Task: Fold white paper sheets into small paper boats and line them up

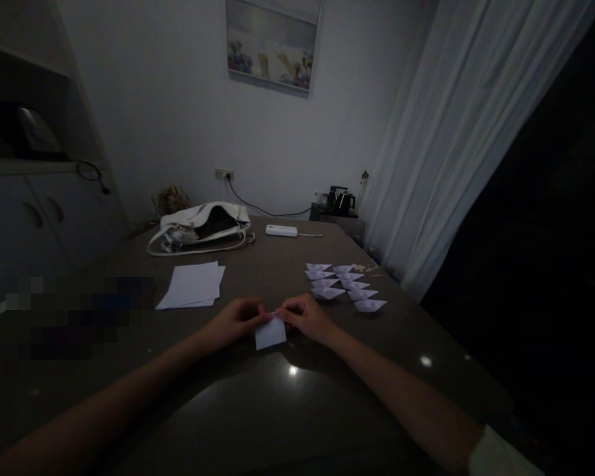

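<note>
A small folded sheet of white paper hangs between my two hands, low over the dark table. My left hand pinches its upper left edge between thumb and fingers. At the upper right edge, my right hand pinches the same paper, thumb close to the left thumb. Several folded paper boats stand in two rows to the right, just beyond my right hand. A stack of white paper sheets lies to the left, past my left hand.
Behind the sheets sits a white handbag, gaping open. A white power bank with a short cable lies near the table's far edge. Small scraps lie beside the boats. A black kettle stands beyond the far right corner, near a white curtain.
</note>
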Action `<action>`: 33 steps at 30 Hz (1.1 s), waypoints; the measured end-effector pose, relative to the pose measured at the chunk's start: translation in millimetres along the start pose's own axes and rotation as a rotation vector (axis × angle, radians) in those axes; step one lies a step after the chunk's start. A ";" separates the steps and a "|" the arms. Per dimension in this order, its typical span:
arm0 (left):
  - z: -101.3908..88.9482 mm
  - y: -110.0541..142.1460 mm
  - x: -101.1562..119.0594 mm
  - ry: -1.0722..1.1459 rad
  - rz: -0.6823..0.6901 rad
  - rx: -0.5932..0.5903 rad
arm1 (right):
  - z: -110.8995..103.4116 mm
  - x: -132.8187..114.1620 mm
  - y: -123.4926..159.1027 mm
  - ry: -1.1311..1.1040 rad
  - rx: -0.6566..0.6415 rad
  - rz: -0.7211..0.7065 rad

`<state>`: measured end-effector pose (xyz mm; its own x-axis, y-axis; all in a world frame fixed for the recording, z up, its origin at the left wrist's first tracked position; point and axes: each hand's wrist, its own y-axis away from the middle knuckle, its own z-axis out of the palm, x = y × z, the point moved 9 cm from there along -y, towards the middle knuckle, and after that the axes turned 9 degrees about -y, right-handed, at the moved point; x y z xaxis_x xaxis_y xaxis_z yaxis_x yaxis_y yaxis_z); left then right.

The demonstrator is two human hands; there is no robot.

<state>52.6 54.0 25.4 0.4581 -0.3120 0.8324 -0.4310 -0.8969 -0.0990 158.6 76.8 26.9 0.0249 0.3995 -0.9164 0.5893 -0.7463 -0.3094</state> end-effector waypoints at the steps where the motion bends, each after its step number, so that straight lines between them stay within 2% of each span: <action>1: 1.9 0.3 1.5 0.002 0.015 -0.017 | 1.1 1.1 0.1 -0.025 -0.009 0.017; 4: -1.7 -0.2 2.6 0.030 0.037 0.021 | 6.1 10.2 0.3 -0.082 -0.055 0.115; 7: -8.0 -2.0 -2.3 0.053 0.025 0.082 | 15.4 18.7 1.7 -0.086 -0.160 0.190; 10: -7.7 -3.4 -5.3 0.053 0.024 0.075 | 18.0 17.9 1.7 -0.083 -0.197 0.156; 14: -7.3 -2.6 -3.0 0.064 0.012 0.066 | 15.2 13.5 1.4 -0.059 -0.166 0.120; 20: -11.6 -1.8 2.0 0.106 0.018 0.110 | 21.5 13.2 4.4 -0.123 -0.223 0.188; 28: 3.5 -0.7 -1.4 0.076 0.010 -0.020 | 28.0 13.2 9.4 -0.087 -0.332 0.187; 30: 0.1 -0.2 1.5 0.044 0.048 0.015 | 26.2 12.0 7.6 -0.079 -0.293 0.162; 33: -6.5 2.0 8.3 -0.024 0.108 0.091 | 16.8 8.0 1.4 -0.093 -0.148 0.085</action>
<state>50.5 51.7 35.7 0.4316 -0.4146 0.8012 -0.4066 -0.8822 -0.2375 146.1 70.0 14.8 0.0086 0.2823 -0.9593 0.7009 -0.6859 -0.1955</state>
